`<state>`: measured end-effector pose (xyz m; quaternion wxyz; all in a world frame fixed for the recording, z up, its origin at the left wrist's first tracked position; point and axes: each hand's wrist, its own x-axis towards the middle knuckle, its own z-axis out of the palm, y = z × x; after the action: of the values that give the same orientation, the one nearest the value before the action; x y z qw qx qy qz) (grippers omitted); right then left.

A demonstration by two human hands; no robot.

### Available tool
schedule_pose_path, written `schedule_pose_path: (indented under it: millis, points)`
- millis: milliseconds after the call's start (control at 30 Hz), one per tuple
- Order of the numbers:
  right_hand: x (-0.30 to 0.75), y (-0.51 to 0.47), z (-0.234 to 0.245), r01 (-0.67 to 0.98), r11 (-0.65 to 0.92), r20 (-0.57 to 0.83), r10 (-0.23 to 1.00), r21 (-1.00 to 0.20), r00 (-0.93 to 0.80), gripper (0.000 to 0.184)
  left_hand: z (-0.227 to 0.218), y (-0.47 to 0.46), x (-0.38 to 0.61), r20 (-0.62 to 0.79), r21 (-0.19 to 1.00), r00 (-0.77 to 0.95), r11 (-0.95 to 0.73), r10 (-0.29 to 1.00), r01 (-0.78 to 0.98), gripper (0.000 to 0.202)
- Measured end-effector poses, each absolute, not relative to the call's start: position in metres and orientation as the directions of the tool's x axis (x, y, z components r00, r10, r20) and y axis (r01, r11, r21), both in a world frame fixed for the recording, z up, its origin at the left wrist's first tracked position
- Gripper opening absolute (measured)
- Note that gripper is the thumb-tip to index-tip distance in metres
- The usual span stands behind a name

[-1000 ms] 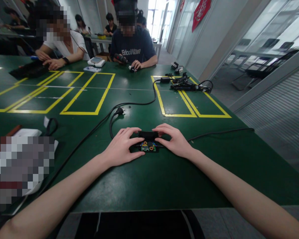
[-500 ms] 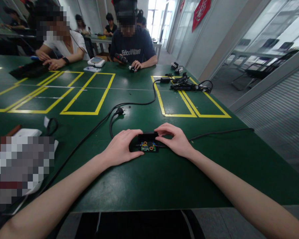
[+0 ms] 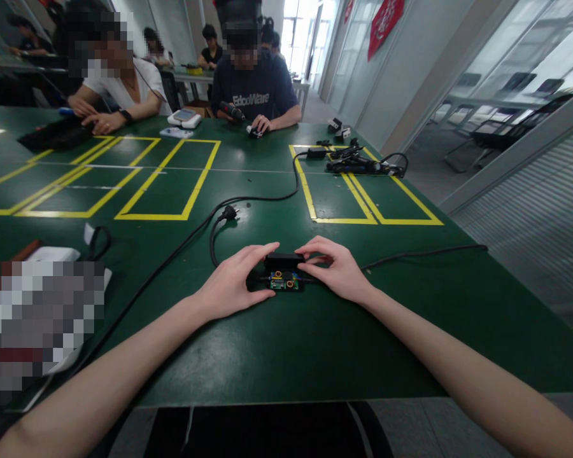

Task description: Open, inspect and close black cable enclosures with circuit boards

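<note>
A small black adapter case lies on the green table in front of me, with a green circuit board (image 3: 284,282) exposed in its lower half. Behind the board stands the black case cover (image 3: 284,261), tilted up. My right hand (image 3: 334,267) pinches the cover's right end between thumb and fingers. Around the left side curves my left hand (image 3: 229,280), thumb and index finger spread; its thumb tip is by the case's lower left corner and its index finger is raised above the cover. Black cable leaves the case on both sides, one end near a black plug (image 3: 229,213).
Yellow tape rectangles (image 3: 344,221) mark the table. Bundled black adapters and cables (image 3: 363,162) lie at the far right. A long black cable (image 3: 186,242) runs across to the left. Two people sit opposite; one holds a power screwdriver (image 3: 232,112). A blurred-out item (image 3: 42,318) lies left.
My left index finger has lifted off the cover's left end, and the cover has tipped slightly, showing more of its outer face. The right hand keeps its pinch.
</note>
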<state>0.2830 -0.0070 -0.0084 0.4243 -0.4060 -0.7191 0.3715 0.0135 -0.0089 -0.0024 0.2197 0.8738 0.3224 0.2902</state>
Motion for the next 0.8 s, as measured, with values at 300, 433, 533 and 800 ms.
schedule_pose_path:
  millis: [300,433,533,800]
  points:
    - [0.2832,-0.0067,-0.0078,0.234,0.41,0.331,0.89,-0.882,-0.313,0.016,-0.0017,-0.0095,0.0142,0.367,0.579,0.624,-0.694,0.69,0.427,0.083]
    - [0.2834,-0.0065,-0.0089,0.217,0.411,0.337,0.889,-0.885,-0.309,0.015,-0.0024,-0.0093,0.0142,0.367,0.582,0.623,-0.693,0.69,0.425,0.083]
    - [0.2836,-0.0065,-0.0086,0.211,0.411,0.336,0.887,-0.887,-0.318,0.015,-0.0028,-0.009,0.0141,0.373,0.582,0.624,-0.697,0.687,0.419,0.084]
    - [0.2841,-0.0063,-0.0087,0.204,0.428,0.348,0.876,-0.88,-0.335,0.014,-0.0018,-0.0089,0.0135,0.383,0.589,0.627,-0.702,0.679,0.4,0.083]
